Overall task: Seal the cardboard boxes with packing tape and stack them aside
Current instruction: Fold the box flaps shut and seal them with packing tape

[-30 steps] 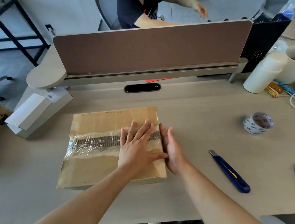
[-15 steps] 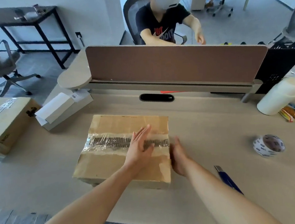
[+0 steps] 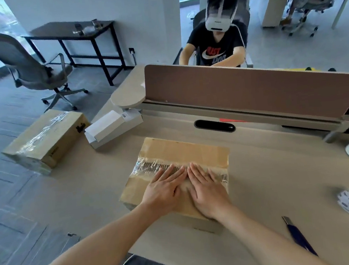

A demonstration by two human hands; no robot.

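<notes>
Pale office surface (image 3: pixel 268 177) with the cardboard box (image 3: pixel 181 150) near its front edge: left hand (image 3: pixel 165 188) and right hand (image 3: pixel 206 187) lie flat, fingers straight, side by side on the clear packing tape (image 3: pixel 145 166), where firm outward strokes toward each end should best bond the wrinkled strip.

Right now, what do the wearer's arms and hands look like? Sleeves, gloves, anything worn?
Bare: the left forearm and right forearm show no sleeve up to the frame edge. On the left hand and right hand, no gloves, no visible watch, ring, strap or cable.
</notes>
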